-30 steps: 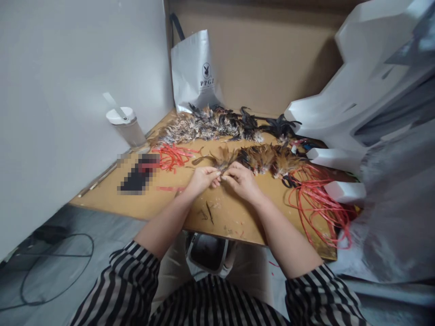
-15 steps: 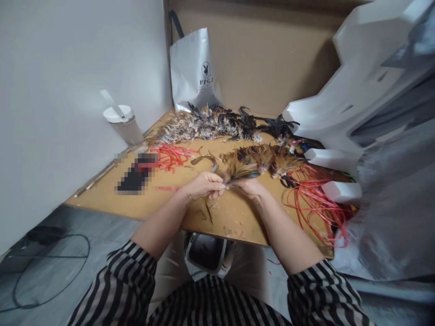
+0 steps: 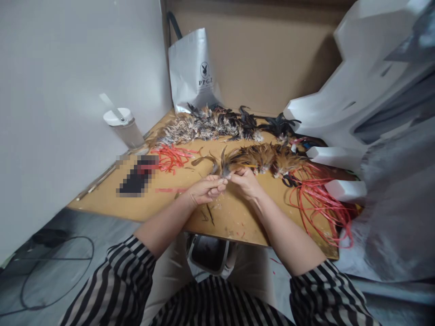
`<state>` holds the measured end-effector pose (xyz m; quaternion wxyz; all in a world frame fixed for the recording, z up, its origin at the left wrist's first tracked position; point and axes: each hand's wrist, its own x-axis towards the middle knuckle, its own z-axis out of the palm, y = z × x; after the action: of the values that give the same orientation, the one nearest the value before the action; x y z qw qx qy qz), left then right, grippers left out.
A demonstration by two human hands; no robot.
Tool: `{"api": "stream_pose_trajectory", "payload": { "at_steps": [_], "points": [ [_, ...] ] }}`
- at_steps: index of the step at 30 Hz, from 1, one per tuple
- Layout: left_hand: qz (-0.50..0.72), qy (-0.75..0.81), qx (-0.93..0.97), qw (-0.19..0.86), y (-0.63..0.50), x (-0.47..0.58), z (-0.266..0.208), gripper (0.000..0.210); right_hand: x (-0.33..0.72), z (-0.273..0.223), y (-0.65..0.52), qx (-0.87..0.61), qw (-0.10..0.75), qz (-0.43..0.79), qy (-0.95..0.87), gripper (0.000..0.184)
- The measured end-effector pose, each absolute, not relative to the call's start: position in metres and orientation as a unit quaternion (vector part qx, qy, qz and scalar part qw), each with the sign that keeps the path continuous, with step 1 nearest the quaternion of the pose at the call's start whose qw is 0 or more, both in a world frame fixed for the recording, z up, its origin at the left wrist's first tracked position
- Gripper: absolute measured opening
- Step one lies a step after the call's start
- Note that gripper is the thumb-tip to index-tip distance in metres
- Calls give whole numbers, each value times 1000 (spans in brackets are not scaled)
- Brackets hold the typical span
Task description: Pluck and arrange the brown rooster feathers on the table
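My left hand and my right hand meet above the front of the tabletop, fingertips almost touching. Between them stands a small feather bunch, dark and brown, its base pinched by both hands. Just behind my right hand lies a row of brown feather bundles. A single curled feather rests beyond my left hand. What exactly sits between the fingertips is partly hidden by the fingers.
A long pile of speckled feathers runs along the back of the wooden table. Red strips lie at left, and tangled red ribbon beside black scissors at right. A lidded cup, silver bag and white foam stand around.
My right hand has turned so its fingers now pinch at the base, beside the left fingertips. The feathers between my hands, spread to the right before, now point upward.
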<state>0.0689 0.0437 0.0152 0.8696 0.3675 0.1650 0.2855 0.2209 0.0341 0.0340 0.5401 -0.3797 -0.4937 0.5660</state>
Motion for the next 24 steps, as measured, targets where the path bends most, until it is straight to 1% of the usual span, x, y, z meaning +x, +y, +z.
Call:
{"api": "stream_pose_trajectory", "payload": {
  "at_steps": [5,11,14,17,19,24],
  "points": [
    [298,202,399,843,46,70,15,21,226,41,33,-422,520,494,-554,14],
    [302,304,486,762,50,66,20,24,234,36,37,-463,507,432,-585,14],
    [276,357,553,701,52,59,24,27,238,33,39,-485,487,415,-596,14],
    [224,388,610,654,55,52,25,30,239,32,40,-516,454,413,-598,14],
    [243,394,613,641,56,49,24,31,238,31,40,-532,435,411,-599,13],
    [361,398,598,595,57,56,20,32,231,27,40,-571,402,433,-570,15]
  ]
}}
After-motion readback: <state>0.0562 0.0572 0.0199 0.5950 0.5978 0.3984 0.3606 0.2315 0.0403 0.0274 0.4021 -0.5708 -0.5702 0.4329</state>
